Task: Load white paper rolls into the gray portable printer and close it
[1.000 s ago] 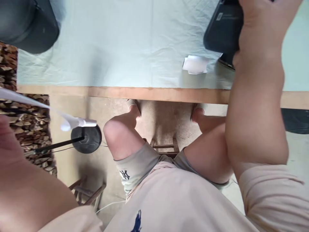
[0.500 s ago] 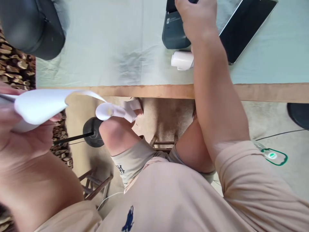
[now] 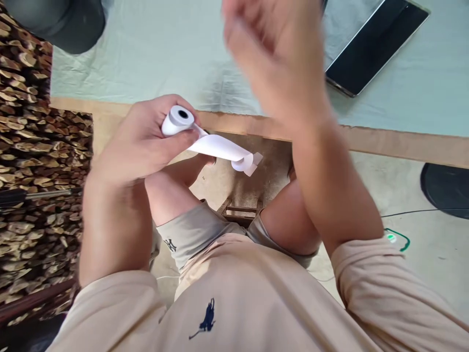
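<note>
My left hand (image 3: 150,139) is closed round a roll of white paper (image 3: 176,122), its dark hollow core facing up. A loose, curling strip (image 3: 220,148) runs off the roll to the right, over my knees, and ends in a small curl. My right hand (image 3: 278,54) is raised over the table, blurred by motion, with its fingertips partly cut off by the top edge. I cannot make out anything in it. Behind that hand only a sliver of a dark object shows; the rest is hidden.
A tablet-like device with a black screen (image 3: 377,46) lies at the right on the pale green tablecloth (image 3: 154,58). A dark rounded object (image 3: 69,24) stands at the far left. Stacked firewood (image 3: 32,220) lines the left side. A black round base (image 3: 447,188) is on the floor.
My left hand has swung right with the paper roll, from the left edge to in front of the table. My right hand has come off the dark device and now hides it and the white roll.
</note>
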`<state>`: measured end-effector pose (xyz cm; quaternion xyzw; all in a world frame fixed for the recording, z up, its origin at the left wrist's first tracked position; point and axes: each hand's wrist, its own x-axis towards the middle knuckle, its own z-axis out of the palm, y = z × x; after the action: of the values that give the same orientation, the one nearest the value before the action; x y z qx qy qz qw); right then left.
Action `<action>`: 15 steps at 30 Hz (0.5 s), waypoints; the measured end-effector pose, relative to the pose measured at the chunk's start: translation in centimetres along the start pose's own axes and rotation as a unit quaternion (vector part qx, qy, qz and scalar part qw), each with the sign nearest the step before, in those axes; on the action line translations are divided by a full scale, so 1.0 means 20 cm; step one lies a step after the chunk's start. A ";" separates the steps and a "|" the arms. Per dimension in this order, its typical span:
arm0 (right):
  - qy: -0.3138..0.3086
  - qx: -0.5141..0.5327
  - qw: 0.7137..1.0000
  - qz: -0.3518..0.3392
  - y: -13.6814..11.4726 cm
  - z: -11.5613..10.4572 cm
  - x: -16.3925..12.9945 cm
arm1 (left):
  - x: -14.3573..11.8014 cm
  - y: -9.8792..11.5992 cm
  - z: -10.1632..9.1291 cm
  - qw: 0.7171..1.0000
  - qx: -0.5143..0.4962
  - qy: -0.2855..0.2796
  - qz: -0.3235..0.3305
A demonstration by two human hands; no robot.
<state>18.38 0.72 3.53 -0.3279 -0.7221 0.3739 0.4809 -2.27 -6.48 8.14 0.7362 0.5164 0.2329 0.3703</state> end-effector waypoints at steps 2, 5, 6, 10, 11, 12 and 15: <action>-0.028 0.016 0.999 0.011 -0.10 0.08 -0.12 | 0.03 -0.01 0.04 0.999 -0.035 0.003 -0.015; -0.077 0.047 0.990 0.104 -0.12 0.12 -0.22 | 0.08 -0.07 0.10 0.998 -0.065 0.008 -0.005; -0.093 0.053 0.984 0.145 -0.11 0.12 -0.23 | 0.10 -0.10 0.11 0.997 -0.074 0.010 0.022; -0.119 0.054 0.960 0.249 -0.06 0.10 -0.24 | 0.25 -0.23 0.12 0.993 -0.104 -0.038 0.047; -0.111 0.041 0.958 0.261 -0.05 0.09 -0.24 | 0.29 -0.26 0.12 0.991 -0.111 -0.050 0.052; -0.098 0.019 0.957 0.272 -0.05 0.09 -0.25 | 0.33 -0.28 0.13 0.990 -0.113 -0.061 0.060; -0.064 -0.084 0.948 0.301 -0.05 0.09 -0.30 | 0.40 -0.36 0.17 0.991 -0.076 -0.046 0.104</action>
<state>18.51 -5.13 1.18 -0.5445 -0.6481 0.4593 0.2693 -1.27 1.28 0.13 0.7654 0.4004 0.2746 0.4224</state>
